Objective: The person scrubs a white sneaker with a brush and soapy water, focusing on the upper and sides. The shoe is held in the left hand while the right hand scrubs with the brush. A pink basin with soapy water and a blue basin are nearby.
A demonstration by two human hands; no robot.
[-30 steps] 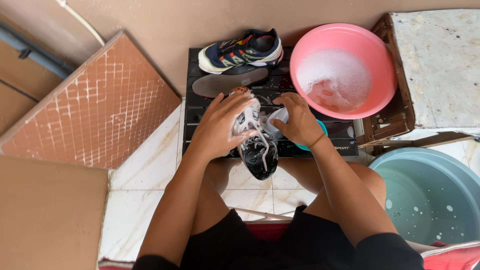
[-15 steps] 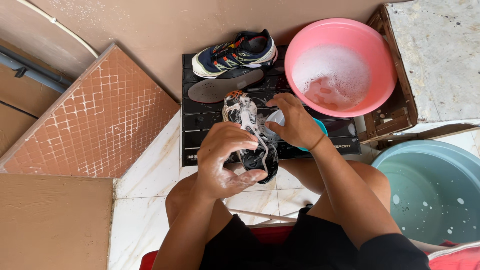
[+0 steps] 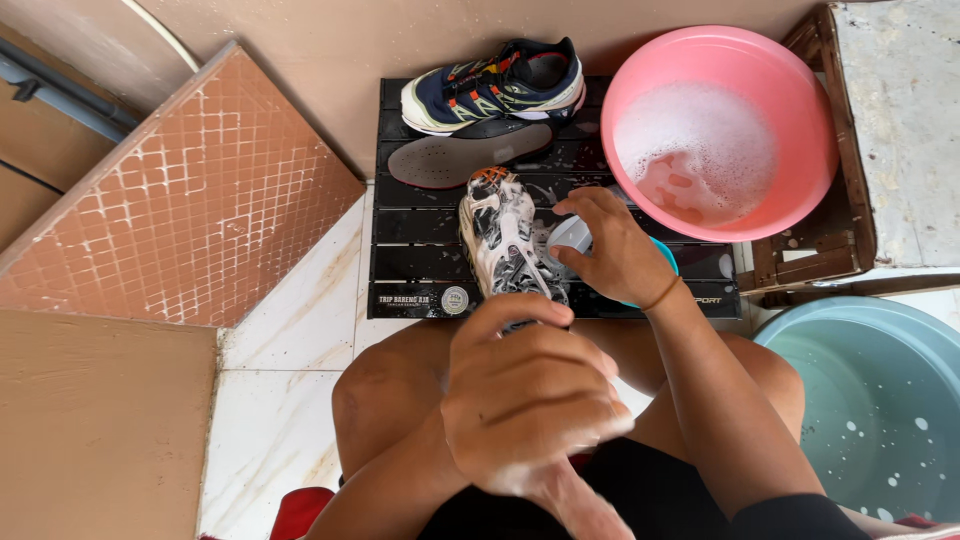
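A sneaker covered in white suds (image 3: 500, 240) lies lengthwise on a black slatted stand (image 3: 415, 235), toe pointing away from me. My left hand (image 3: 530, 400) is curled around its heel end, close to the camera, and hides that end. My right hand (image 3: 615, 255) grips a scrub brush (image 3: 570, 235) with a pale head and a teal body, pressed against the shoe's right side. My bare knees sit just below the stand.
A dry navy sneaker (image 3: 495, 85) and a grey insole (image 3: 465, 160) lie at the back of the stand. A pink basin (image 3: 640, 90) of soapy water stands at the right, a teal basin (image 3: 880, 400) lower right, a terracotta tile slab (image 3: 170, 200) at the left, and a wooden crate (image 3: 800, 255) at the far right.
My left hand slid from the top of the soapy shoe down to its heel and rose toward the camera. The shoe now shows its length, and my right hand stays at its side.
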